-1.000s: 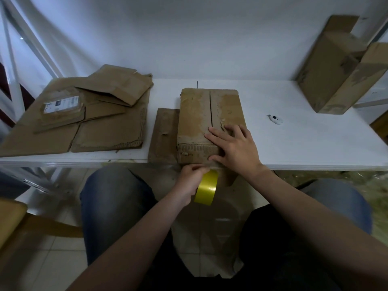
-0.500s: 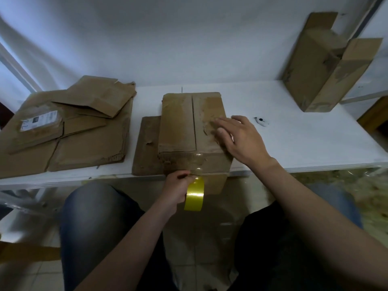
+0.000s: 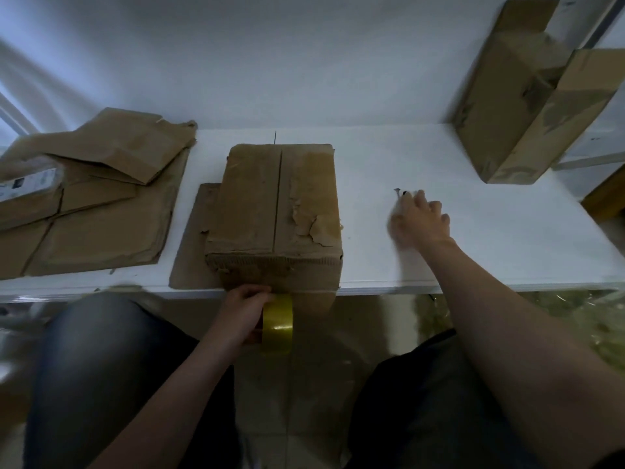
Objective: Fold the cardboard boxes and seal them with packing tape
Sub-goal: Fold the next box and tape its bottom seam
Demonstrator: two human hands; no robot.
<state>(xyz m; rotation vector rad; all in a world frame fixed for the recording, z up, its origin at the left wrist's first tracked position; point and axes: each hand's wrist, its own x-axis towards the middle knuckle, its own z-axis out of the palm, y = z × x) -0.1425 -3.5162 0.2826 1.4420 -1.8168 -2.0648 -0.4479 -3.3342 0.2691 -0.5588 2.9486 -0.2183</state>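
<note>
The white worktop (image 3: 473,252) has a straight near edge running across the view. A worn brown cardboard box (image 3: 277,211) sits right at that edge, its top flaps folded down and meeting along a centre seam. A flat brown cardboard sheet (image 3: 194,238) lies beside its left side and also reaches the edge. Farther left, past a narrow white strip, is a pile of flattened brown cardboard (image 3: 101,214). To the right of the box, a broad stretch of worktop runs out to an open brown carton (image 3: 521,106) at the far right, against the wall.

The left hand (image 3: 241,313) is below the near edge, just in front of the box's near face. Its fingers are curled round a yellow roll of packing tape (image 3: 278,324) that stands on edge. The right arm reaches across the edge. The right hand (image 3: 419,218) is blurred, palm down, well apart from the box, with its fingers at a small white object (image 3: 400,194). Whether it grips that object cannot be told.
</note>
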